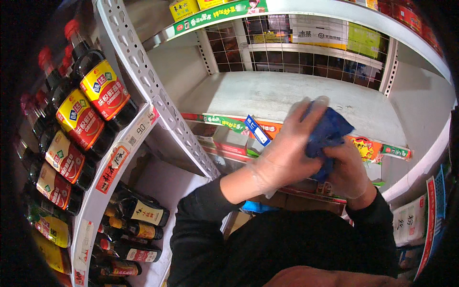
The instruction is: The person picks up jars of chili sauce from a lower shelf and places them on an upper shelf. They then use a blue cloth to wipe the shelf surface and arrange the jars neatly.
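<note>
A dark blue cloth [331, 125] is bunched up between my two hands, above the front part of a white metal shelf [251, 91]. My left hand [287, 152], in a thin transparent glove, grips the cloth from the left with its fingers reaching over the top. From the lower right, my right hand [348, 170] holds the cloth's lower part, also gloved. Both hands are slightly blurred. Grey-black smudges show on the shelf surface behind the cloth. Along the shelf's front edge runs a printed strip with a blue price tag holder [257, 130], just left of my left hand.
A perforated metal upright [143, 61] separates this bay from shelves of soy sauce bottles [104, 89] on the left. Behind the shelf stands a wire grid [229, 46] with boxes beyond it. An upper shelf edge [287, 8] curves overhead. Packaged goods [410, 222] stand at right.
</note>
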